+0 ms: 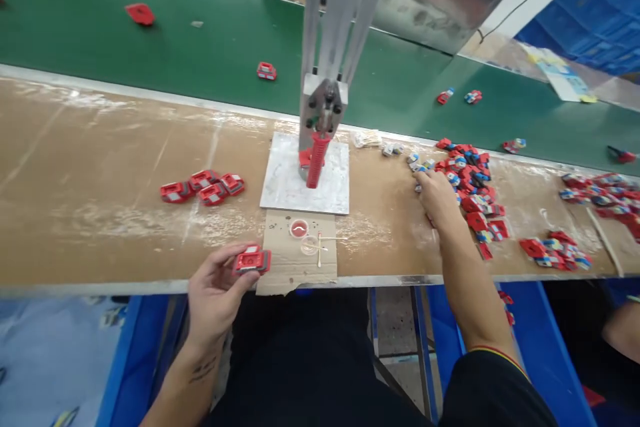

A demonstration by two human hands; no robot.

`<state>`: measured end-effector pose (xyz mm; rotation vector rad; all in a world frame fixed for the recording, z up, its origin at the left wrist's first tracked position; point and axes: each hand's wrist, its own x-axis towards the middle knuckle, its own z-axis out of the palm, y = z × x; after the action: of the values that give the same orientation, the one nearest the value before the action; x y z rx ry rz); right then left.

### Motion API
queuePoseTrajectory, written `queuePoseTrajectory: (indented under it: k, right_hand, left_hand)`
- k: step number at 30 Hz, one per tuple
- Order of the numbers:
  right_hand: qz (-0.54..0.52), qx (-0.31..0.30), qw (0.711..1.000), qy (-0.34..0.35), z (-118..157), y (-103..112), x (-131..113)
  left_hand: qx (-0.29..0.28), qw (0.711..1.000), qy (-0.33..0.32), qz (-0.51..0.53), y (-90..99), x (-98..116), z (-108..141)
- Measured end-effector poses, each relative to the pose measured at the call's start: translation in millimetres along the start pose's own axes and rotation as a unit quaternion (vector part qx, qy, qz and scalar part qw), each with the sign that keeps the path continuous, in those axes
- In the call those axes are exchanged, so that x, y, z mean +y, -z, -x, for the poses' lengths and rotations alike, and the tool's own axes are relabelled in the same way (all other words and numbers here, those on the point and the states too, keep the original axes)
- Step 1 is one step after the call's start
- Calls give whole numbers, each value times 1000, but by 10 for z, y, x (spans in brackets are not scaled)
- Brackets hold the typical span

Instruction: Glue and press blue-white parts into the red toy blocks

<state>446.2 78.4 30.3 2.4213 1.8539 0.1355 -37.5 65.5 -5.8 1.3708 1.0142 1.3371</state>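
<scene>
While left hand (215, 290) grips red part (251, 260), wooden bench (100, 167) dusty.

Red toy car (253, 260) with a grey underside in the near left; red-and-blue pile (470, 180) at right; green belt (100, 27) far; brown bench (100, 213); red press handle (317, 160).

Hand press (327, 47) stands upright on a metal base plate (287, 180), red-gripped lever (317, 160) hanging down in front. Just before the plate, a cardboard scrap (280, 260) carries a small red-filled dish (299, 228), a clear dish (310, 245) and a thin stick (333, 239). Four red parts (203, 187) clustered left on the tabletop (100, 167). Green conveyor belt (75, 27) behind carries scattered single red pieces (267, 71). Blue bin (135, 347) below the tabletop edge.
</scene>
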Motion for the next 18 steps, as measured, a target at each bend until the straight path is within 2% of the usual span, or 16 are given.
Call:
queuePoseTrajectory:
  k: [3,6,9,13,16,18]
  right_hand:
    - [3,12,1000,-7,95,4,45]
    - [5,-20,1000,-22,131,0,67]
    - [-10,-38,999,-21,49,11,117]
    - [-89,-21,996,-1,-32,106,164]
    - [-176,20,984,21,173,174,4]
    - [-267,65,961,37,454,178,-252]
  left_hand:
    - [-18,1000,-1,19,-42,39,-56]
    - [-15,999,19,21,-73,97,-56]
    - [0,999,51,14,-81,128,-29]
    - [0,997,71,36,-80,143,-6]
    - [-11,997,69,44,-109,175,-9]
    - [-36,996,70,52,-170,208,-20]
